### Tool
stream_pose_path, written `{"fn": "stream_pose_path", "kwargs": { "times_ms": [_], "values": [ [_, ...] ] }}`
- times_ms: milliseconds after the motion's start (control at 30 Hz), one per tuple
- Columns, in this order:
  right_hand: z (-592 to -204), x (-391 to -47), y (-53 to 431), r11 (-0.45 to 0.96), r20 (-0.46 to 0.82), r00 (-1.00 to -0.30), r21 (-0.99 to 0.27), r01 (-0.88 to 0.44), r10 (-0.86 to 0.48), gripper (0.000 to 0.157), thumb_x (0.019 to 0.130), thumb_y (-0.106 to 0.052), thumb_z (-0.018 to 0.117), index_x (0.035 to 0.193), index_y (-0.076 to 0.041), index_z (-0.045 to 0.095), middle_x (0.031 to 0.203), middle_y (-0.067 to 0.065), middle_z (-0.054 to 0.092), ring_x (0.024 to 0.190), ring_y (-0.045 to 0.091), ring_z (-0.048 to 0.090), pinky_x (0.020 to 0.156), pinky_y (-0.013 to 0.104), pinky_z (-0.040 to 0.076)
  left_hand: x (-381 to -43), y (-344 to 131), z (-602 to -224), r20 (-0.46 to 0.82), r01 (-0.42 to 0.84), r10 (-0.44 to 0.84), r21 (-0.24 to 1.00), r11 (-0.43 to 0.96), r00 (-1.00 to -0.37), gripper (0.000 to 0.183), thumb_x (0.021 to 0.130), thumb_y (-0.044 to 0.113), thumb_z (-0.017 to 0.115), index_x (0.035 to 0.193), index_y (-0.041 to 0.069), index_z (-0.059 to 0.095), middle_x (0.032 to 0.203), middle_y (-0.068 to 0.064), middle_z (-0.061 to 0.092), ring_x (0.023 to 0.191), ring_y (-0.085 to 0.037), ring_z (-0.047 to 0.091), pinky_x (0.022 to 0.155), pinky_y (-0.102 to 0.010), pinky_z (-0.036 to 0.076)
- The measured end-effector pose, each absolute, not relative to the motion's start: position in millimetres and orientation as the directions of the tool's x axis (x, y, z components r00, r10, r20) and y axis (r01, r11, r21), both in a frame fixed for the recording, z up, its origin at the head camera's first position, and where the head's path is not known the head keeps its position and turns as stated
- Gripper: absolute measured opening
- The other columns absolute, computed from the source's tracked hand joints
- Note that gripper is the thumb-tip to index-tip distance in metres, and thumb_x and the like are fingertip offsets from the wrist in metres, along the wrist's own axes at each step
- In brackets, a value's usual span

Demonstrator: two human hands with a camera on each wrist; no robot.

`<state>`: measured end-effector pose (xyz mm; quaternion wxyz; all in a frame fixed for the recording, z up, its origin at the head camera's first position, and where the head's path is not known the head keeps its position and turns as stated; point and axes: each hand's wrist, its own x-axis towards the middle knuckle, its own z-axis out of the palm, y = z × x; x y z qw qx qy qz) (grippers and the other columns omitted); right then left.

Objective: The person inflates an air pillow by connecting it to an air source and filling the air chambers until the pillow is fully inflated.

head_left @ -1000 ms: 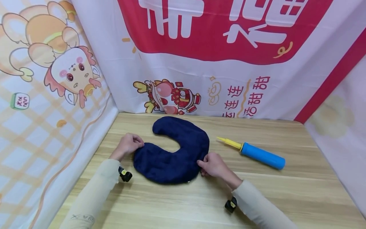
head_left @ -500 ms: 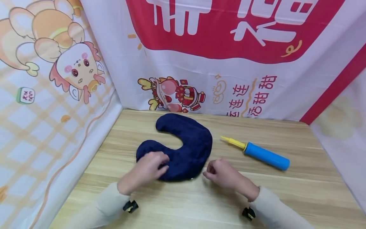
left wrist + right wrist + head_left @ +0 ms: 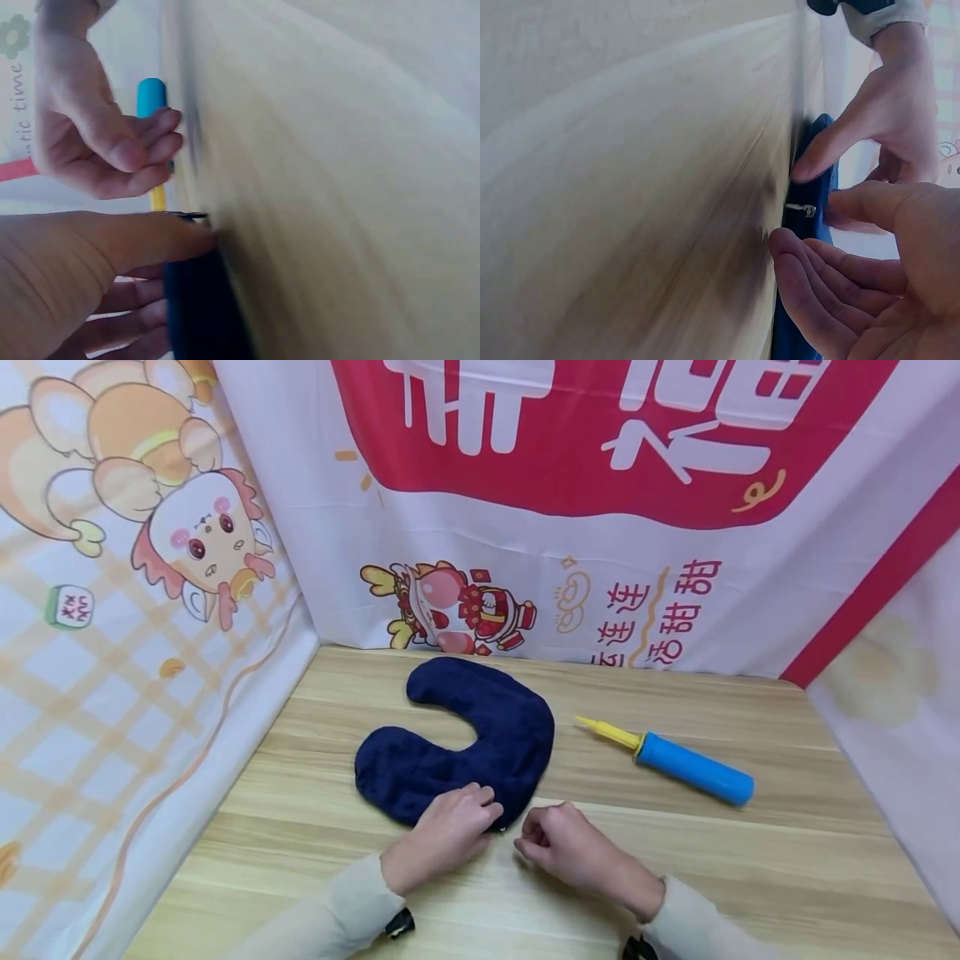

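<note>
A navy blue U-shaped neck pillow lies flat on the wooden table, its opening toward the left. My left hand is at its near edge, fingers over the top and thumb against the side, gripping the cloth there. A small metal zipper pull shows on that edge in the right wrist view, between the two hands. My right hand is just right of the pillow's near corner, fingers loosely curled, with nothing in them. Its thumb and forefinger stand apart close to the zipper pull.
A blue hand pump with a yellow nozzle lies on the table to the right of the pillow. Printed cloth walls border the table at the back and on both sides.
My left hand has left the pillow's left tip and crossed to the right along its near edge. The right hand has let go of the pillow's right side and moved slightly nearer me.
</note>
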<state>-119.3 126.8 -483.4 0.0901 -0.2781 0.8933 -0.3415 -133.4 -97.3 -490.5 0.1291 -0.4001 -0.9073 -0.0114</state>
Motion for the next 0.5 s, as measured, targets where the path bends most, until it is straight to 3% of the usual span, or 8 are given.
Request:
{"fn": "stream_pose_path", "kwargs": {
  "times_ms": [133,267,500],
  "values": [
    [-483.8,-119.3,124.7,0.604,0.028,-0.832,-0.673,-0.426,-0.555,0.009,0.095,-0.013,0.077,0.089,-0.009,0.073,0.077,-0.003,0.074,0.067,-0.006,0.060,0.062,0.018,0.054,-137.4,-95.9,-494.6,0.275,0.739,0.725,-0.072,0.670,-0.631,0.010,0.085,0.013,0.080,0.084,0.020,0.073,0.080,0.005,0.062,0.071,-0.014,0.056,0.059,-0.027,0.051],
    [-483.9,-119.0,122.6,0.604,0.047,-0.838,-0.671,-0.430,-0.544,0.008,0.096,-0.013,0.076,0.089,-0.009,0.074,0.076,-0.004,0.073,0.066,-0.006,0.060,0.061,0.018,0.054,-139.2,-100.2,-488.6,0.288,0.745,0.711,0.013,0.667,-0.642,0.011,0.087,0.012,0.078,0.083,0.021,0.072,0.080,0.007,0.061,0.071,-0.012,0.055,0.060,-0.027,0.051],
    [-483.1,-118.0,116.8,0.592,0.099,-0.855,-0.680,-0.432,-0.509,0.006,0.097,-0.013,0.076,0.091,-0.009,0.076,0.078,-0.003,0.076,0.068,-0.005,0.064,0.061,0.017,0.055,-142.4,-109.9,-472.8,0.324,0.735,0.667,0.178,0.654,-0.671,0.007,0.090,0.015,0.078,0.096,0.017,0.077,0.089,0.007,0.067,0.080,-0.009,0.061,0.068,-0.028,0.057]
  ]
}}
